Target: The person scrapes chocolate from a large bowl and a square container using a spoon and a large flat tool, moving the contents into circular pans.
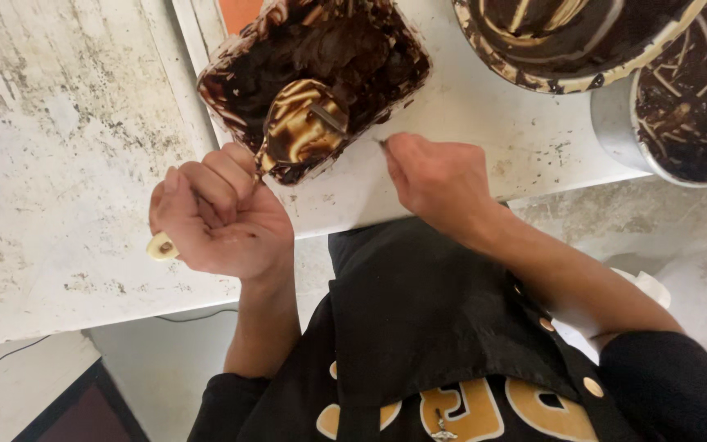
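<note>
My left hand [218,214] is closed around the cream handle of a ladle [303,123]. The ladle's bowl is smeared with dark chocolate and rests at the near rim of a rectangular tub [231,61] full of chocolate. My right hand [435,176] is closed on a thin metal tool [329,119]. That tool reaches across into the ladle's bowl. Both hands are at the near edge of a white counter [468,123].
A large round bowl [550,80] streaked with chocolate stands at the back right, beside a metal pot [615,131] with chocolate inside. A stained white table [51,164] lies to the left. A black apron [419,319] covers my front.
</note>
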